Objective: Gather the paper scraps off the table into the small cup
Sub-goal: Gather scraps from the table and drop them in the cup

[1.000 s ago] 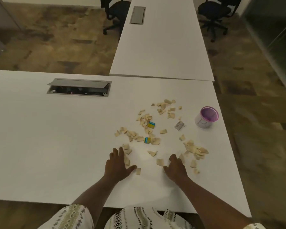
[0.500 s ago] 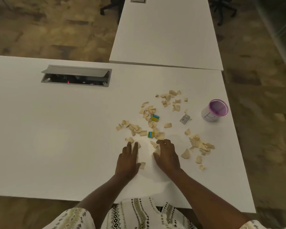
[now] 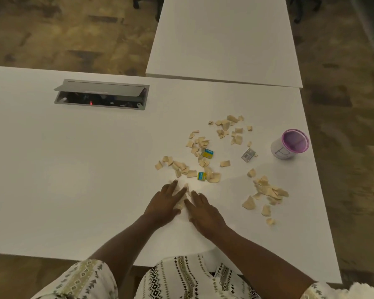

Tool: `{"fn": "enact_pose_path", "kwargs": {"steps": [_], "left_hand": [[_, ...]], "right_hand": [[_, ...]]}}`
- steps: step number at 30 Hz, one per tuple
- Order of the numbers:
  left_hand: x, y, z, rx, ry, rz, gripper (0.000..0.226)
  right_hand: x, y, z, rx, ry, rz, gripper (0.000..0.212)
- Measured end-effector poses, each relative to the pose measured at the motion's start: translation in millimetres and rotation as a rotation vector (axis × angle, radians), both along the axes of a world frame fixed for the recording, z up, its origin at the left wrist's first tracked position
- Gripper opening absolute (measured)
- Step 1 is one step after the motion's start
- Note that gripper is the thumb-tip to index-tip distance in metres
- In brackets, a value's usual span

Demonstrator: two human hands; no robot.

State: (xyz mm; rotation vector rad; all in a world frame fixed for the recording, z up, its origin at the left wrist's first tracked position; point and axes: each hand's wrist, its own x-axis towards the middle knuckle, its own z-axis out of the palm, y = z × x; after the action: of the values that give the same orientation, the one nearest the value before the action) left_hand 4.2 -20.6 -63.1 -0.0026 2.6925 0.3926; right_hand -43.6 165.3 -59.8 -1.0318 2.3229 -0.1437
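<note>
Presently, item by item.

Table (image 3: 73,169): white, with paper scraps (image 3: 200,145) spread over its right half.

Left hand (image 3: 166,203): flat on the table, palm down, fingers straight and close together, angled toward the other hand.

Right hand (image 3: 205,212): likewise flat, fingers extended, angled toward the left. Neither hand grips anything.

Small heap of scraps (image 3: 183,201): hemmed between the inner edges of the two hands and touching both. How many pieces lie under the fingers cannot be told.

Near-centre cluster (image 3: 181,167): loose, just beyond the fingertips, with blue-and-yellow pieces (image 3: 208,153) among it.

Far cluster (image 3: 227,128): further off, toward the table's back edge, untouched.

Right cluster (image 3: 268,190): well to the right of the right hand, with a few strays trailing toward the near edge.

Grey printed piece (image 3: 248,155): alone, near the cup.

Small cup (image 3: 292,145): upright, purple-rimmed, near the table's right edge and well apart from both hands. Its inside looks bare of scraps, though the angle shows only part of it.

Progress, as a judgement: early. Raking-together is under way on one small heap only. Nearly all scraps lie on the table and none are visibly in the cup. Left to do: sweep the three clusters together, lift them, and carry them across to the cup.
</note>
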Motion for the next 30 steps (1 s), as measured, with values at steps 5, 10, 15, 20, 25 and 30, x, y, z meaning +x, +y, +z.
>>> {"fn": "enact_pose_path", "kwargs": {"steps": [5, 10, 15, 20, 25, 30], "left_hand": [[1, 9, 2, -0.014, 0.019, -0.028, 0.069], [-3, 21, 7, 0.035, 0.044, 0.033, 0.045], [-12, 35, 14, 0.033, 0.023, 0.124, 0.028], [-29, 47, 24, 0.038, 0.028, 0.216, 0.022], [-45, 59, 30, 0.109, 0.114, 0.381, 0.009], [-66, 75, 31, 0.153, 0.154, 0.612, 0.013]], "right_hand": [[-8, 10, -1, -0.047, 0.109, 0.082, 0.035], [-26, 20, 0, -0.076, 0.153, 0.109, 0.030], [-42, 34, 2, -0.103, 0.114, -0.037, 0.028], [-64, 46, 6, -0.292, -0.116, -0.487, 0.024], [-89, 63, 15, -0.369, -0.211, -0.625, 0.024], [-116, 86, 25, -0.396, -0.253, -0.703, 0.022]]}}
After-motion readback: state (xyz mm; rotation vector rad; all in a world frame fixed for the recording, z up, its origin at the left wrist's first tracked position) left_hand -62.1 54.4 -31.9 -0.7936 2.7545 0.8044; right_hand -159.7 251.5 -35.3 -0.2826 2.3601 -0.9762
